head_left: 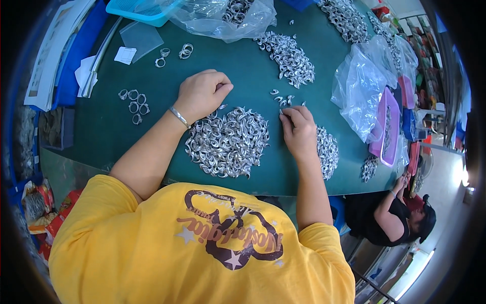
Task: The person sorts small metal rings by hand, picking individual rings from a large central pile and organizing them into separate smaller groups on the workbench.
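A large pile of small curved silvery metal pieces [228,144] lies on the green table in front of me. At the pile's far left edge is my left hand [204,96], its fingers curled in and its thumb against them; whatever they may hold is hidden. My right hand [299,133] rests to the right of the pile with thumb and fingers drawn together. Its fingertips are right by a few loose curved pieces [284,100], and I cannot make out what is between them. A second pile of the pieces [327,152] lies beside my right wrist.
Several silvery rings [133,106] lie at left, near a metal rod [91,81]. Farther off are another heap of pieces [288,58], a clear plastic bag [223,20] and a turquoise basket [136,12]. At right stands a purple tray [386,126]; a person [385,220] sits beyond.
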Demonstrator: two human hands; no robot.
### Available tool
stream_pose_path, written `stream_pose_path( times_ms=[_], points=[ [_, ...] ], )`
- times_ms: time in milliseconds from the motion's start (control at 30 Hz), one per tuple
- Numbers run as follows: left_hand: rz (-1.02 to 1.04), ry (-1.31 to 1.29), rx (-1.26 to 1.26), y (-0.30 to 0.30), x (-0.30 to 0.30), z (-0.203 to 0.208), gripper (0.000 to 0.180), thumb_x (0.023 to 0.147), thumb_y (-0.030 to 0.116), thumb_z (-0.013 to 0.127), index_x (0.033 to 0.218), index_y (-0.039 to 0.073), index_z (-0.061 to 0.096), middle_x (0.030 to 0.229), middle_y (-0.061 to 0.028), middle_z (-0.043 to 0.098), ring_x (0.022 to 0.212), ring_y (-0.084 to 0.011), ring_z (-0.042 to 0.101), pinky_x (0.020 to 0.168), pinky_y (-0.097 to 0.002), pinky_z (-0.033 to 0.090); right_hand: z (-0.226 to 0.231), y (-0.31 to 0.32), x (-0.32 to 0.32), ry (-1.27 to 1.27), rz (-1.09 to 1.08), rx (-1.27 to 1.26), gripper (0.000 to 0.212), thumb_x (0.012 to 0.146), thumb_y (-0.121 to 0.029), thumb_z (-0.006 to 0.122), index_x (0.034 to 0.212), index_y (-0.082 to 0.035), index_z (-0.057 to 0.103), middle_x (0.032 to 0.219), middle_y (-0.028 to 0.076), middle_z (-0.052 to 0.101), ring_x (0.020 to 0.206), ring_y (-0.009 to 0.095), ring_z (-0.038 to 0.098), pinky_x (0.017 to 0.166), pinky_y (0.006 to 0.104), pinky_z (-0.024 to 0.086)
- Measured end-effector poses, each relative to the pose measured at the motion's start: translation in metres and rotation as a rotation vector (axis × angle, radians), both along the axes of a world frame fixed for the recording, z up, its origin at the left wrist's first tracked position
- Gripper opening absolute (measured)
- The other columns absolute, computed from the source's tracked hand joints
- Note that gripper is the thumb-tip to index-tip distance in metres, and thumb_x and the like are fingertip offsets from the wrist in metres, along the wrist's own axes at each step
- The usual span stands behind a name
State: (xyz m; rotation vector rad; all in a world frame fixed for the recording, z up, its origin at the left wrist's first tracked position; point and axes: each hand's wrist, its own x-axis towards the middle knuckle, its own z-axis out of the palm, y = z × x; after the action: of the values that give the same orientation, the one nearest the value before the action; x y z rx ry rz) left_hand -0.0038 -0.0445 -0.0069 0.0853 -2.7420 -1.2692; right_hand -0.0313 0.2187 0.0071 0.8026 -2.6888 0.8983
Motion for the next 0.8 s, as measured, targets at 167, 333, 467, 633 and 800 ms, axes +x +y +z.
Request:
stream_pose_path(
  times_ms=[167,333,467,633,800],
  points=[
    [0.012,0.001,-0.011,0.0,0.0,-0.001,0.013,0.085,0.021,0.065,0.085,0.009,0.069,0.08,-0.0057,0.063,0.072,-0.0232,0.063,0.063,-0.0339,0.048,0.003,0.004,0.0,-0.06,-0.176,0.043,0.01,0.081,-0.009,0.07,0.082,0.0,0.065,0.078,0.015,0.061,0.066,0.034,0.06,0.061,0.04,0.049],
    [0.009,-0.03,-0.004,-0.001,0.0,-0.001,0.014,0.085,0.022,0.065,0.084,0.009,0.069,0.081,-0.0058,0.063,0.074,-0.024,0.063,0.065,-0.0341,0.048,0.002,-0.006,0.009,0.0,-0.097,0.123,0.009,0.079,-0.01,0.068,0.081,-0.001,0.065,0.081,0.015,0.062,0.068,0.035,0.061,0.063,0.0421,0.05],
    [0.012,-0.014,-0.009,0.0,-0.001,-0.002,0.014,0.084,0.025,0.065,0.083,0.012,0.07,0.081,-0.0051,0.064,0.076,-0.0262,0.064,0.065,-0.0384,0.05,-0.002,-0.007,0.009,-0.082,-0.185,0.121,0.008,0.077,-0.007,0.067,0.082,-0.001,0.065,0.082,0.015,0.062,0.072,0.035,0.061,0.066,0.0422,0.051],
    [0.013,-0.026,-0.008,0.0,-0.001,-0.001,0.015,0.084,0.025,0.065,0.084,0.012,0.07,0.082,-0.0052,0.065,0.076,-0.0261,0.064,0.065,-0.0384,0.05,-0.001,-0.011,0.008,0.013,-0.106,0.148,0.007,0.075,-0.006,0.066,0.079,-0.001,0.065,0.082,0.016,0.062,0.066,0.035,0.061,0.062,0.0418,0.052],
    [0.013,-0.02,-0.019,0.002,-0.001,0.001,0.015,0.084,0.024,0.065,0.084,0.01,0.07,0.081,-0.0054,0.064,0.075,-0.0248,0.064,0.065,-0.0362,0.049,0.007,-0.015,0.013,-0.045,-0.109,0.033,0.007,0.075,-0.005,0.068,0.079,0.0,0.065,0.08,0.014,0.063,0.064,0.029,0.063,0.06,0.0361,0.052]
  ],
)
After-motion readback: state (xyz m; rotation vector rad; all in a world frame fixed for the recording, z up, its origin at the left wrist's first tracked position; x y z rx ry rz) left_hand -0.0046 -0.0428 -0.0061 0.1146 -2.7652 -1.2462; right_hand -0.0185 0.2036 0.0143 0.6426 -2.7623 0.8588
